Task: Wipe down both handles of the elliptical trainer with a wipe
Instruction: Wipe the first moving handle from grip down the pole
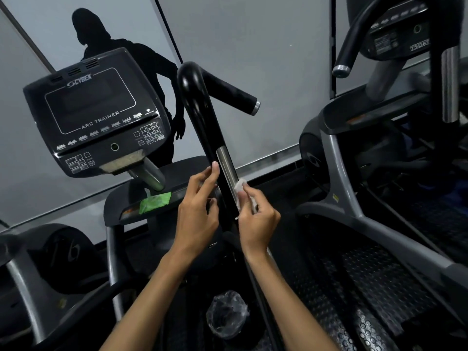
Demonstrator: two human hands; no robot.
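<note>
A glossy black handle (pixel 200 110) of the elliptical trainer rises through the middle of the head view, with a silver sensor strip (pixel 226 166) on its lower part and a side grip (pixel 233 95) branching right. My right hand (pixel 257 219) is shut on a white wipe (pixel 240 186) pressed against the silver strip. My left hand (pixel 198 211) rests on the handle's left side, fingers spread along it, holding nothing else.
The trainer's console (pixel 96 115) stands at the left. A green wipes pack (pixel 154 202) lies on the shelf below it. A bin lined with clear plastic (pixel 226 315) sits low between my arms. A second machine (pixel 395 138) fills the right side.
</note>
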